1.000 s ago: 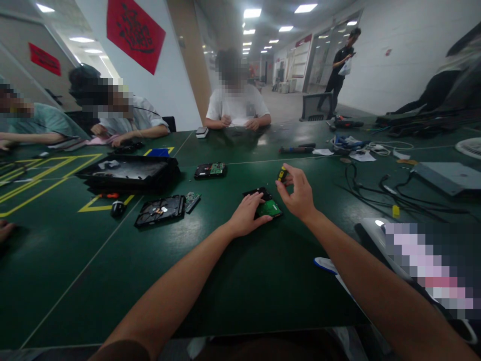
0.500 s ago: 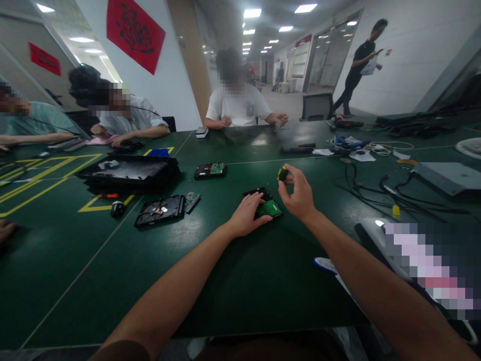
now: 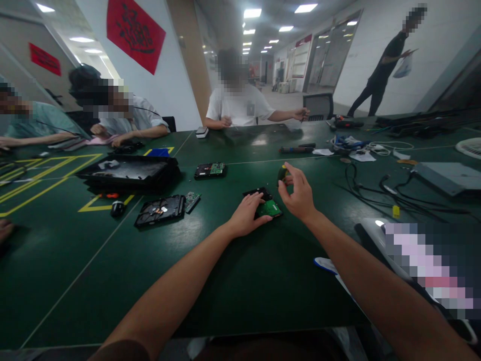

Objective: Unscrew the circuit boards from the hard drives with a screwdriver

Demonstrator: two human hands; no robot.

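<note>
A hard drive with a green circuit board facing up lies on the table in front of me. My left hand is laid over its left part, thumb along the near edge and fingers across the far side, gripping it against the table. Just right of and above the drive, my right hand pinches the yellow-and-black handle of a screwdriver between thumb and fingers. I cannot make out the screwdriver's thin shaft or where its tip rests. The hand covers part of the drive.
Left of the drive lie an opened hard drive, a loose circuit board and another hard drive. Farther left are a black tray and a mouse. Black cables, a metal box and a laptop occupy the right.
The screwdriver handle has turned slightly in my right fingers, showing less yellow. My left hand stays put. Across the table, a person's arm has stretched right; a walking person has moved right.
</note>
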